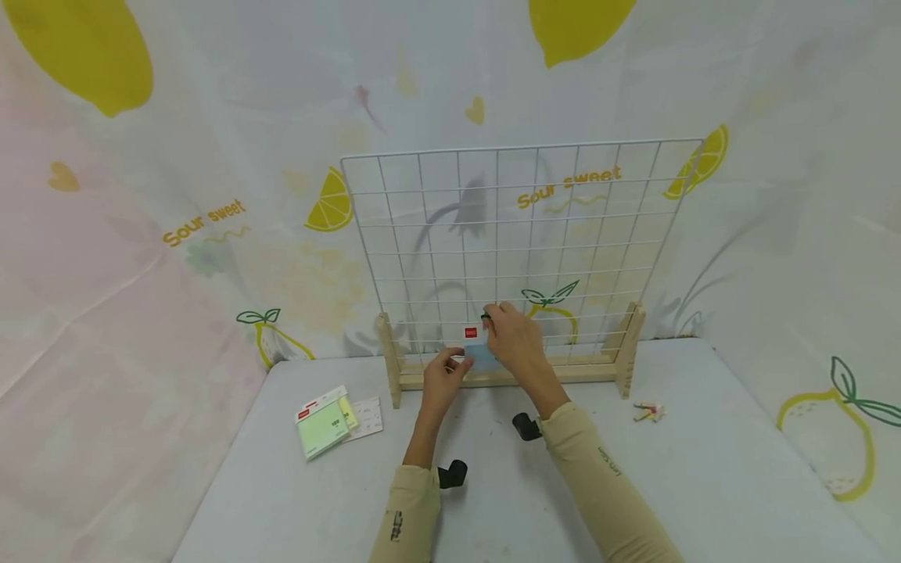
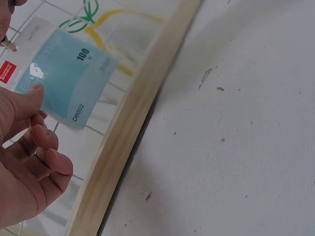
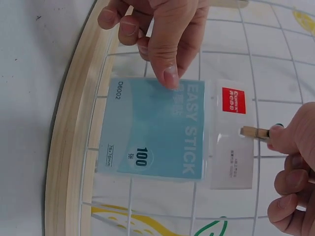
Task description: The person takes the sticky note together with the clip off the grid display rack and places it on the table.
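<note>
our 2 sleeves come in from the bottom of the head view, and 2 small black clips lie on the gray bench [image 1: 704,469] beside them. our left hand [image 1: 443,379] is up at the white wire grid [image 1: 521,234], and its thumb presses the blue pack of sticky notes [image 3: 150,129] flat on the wires. the other fingers of that hand are curled loosely and hold nothing. the pack sits low on the grid, just above the wooden base [image 1: 507,377], in a clear bag with a small red label on top. we can read "easy stick" and "100" on it. our right hand [image 1: 517,344] pinches a little wooden peg [image 3: 255,132] with its fingers, and the peg's tip touches the top flap of the clear bag. on the bench to the left lies a green pack of sticky notes [image 1: 325,426] with some loose paper under it. to the right, near the foot of the stand, lie a few more small pegs [image 1: 649,411].
</note>
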Motion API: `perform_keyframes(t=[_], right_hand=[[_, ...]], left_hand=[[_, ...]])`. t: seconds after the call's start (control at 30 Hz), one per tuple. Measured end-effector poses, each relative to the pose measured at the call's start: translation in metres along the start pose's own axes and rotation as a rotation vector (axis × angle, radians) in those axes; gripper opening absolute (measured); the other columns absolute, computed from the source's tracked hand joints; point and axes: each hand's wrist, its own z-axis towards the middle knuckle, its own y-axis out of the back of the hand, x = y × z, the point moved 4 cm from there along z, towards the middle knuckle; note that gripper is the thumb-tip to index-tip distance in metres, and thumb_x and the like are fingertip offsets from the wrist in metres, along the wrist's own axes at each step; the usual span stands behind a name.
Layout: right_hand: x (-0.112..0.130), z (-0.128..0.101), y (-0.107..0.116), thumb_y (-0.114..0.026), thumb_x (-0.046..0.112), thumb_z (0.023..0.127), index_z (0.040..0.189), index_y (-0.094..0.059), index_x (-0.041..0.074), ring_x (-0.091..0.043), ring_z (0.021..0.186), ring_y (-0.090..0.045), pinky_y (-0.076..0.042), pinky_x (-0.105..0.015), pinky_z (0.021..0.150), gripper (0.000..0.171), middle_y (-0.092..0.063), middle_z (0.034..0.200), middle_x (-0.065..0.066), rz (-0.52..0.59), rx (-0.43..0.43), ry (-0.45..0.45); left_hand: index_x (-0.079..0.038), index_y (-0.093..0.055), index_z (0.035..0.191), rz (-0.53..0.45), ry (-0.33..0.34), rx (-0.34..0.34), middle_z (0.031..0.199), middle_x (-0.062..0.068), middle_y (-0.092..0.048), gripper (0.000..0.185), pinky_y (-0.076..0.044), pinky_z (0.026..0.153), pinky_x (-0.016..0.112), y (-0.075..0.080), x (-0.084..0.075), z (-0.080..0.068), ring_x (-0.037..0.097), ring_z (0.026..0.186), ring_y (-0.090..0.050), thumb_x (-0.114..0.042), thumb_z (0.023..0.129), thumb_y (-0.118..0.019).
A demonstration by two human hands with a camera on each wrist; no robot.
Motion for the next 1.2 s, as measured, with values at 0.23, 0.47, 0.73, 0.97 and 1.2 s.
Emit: perform_keyframes(t=[0.23,0.47,0.73,0.97,1.2], right_hand=[[0.001,0.001,0.001,-0.067,0.016,0.095,0.105,-0.069,0.007,-0.019,0.055,-0.053,-0.044,-0.033,0.046,0.014,-0.061,0.084,-0.006,-0.009,0.0,-0.019],[0.002,0.002,0.005,-0.073,0.012,0.09,0.097,-0.072,0.007,-0.02,0.055,-0.053,-0.046,-0.034,0.047,0.008,-0.058,0.079,-0.006,-0.011,-0.053,0.001],[0.004,0.004,0.006,-0.076,0.009,0.085,0.089,-0.075,0.01,-0.015,0.05,-0.047,-0.042,-0.028,0.044,0.005,-0.057,0.075,-0.002,-0.018,-0.076,0.005],[0.003,0.003,0.006,-0.079,0.006,0.081,0.085,-0.076,0.009,-0.017,0.05,-0.052,-0.044,-0.029,0.045,0.006,-0.057,0.071,-0.002,-0.004,-0.156,0.051],[0.005,0.001,0.011,-0.079,0.003,0.079,0.081,-0.075,0.007,-0.015,0.044,-0.044,-0.039,-0.03,0.04,0.007,-0.056,0.067,-0.004,0.023,-0.287,0.117]], left_hand=[[-0.001,-0.07,0.101,0.005,0.008,-0.009,0.072,0.005,-0.059,0.017,-0.04,0.052,0.024,-0.002,0.0,0.0,0.011,0.062,-0.05,-0.01,0.088,-0.075],[-0.004,-0.069,0.097,-0.001,0.006,-0.011,0.075,0.006,-0.06,0.011,-0.04,0.056,0.025,-0.001,-0.003,0.0,0.013,0.067,-0.051,-0.009,0.089,-0.074],[0.0,-0.07,0.098,-0.052,0.007,-0.035,0.078,0.01,-0.061,0.01,-0.041,0.057,0.025,-0.001,0.001,-0.004,0.014,0.068,-0.05,-0.005,0.09,-0.071],[0.0,-0.07,0.098,-0.071,0.003,-0.059,0.079,0.011,-0.062,0.01,-0.041,0.06,0.027,0.004,0.004,-0.003,0.015,0.07,-0.05,-0.004,0.089,-0.071],[-0.001,-0.07,0.098,-0.058,0.003,-0.055,0.079,0.011,-0.062,0.009,-0.041,0.06,0.028,0.007,0.005,-0.005,0.016,0.07,-0.049,-0.006,0.09,-0.071]])
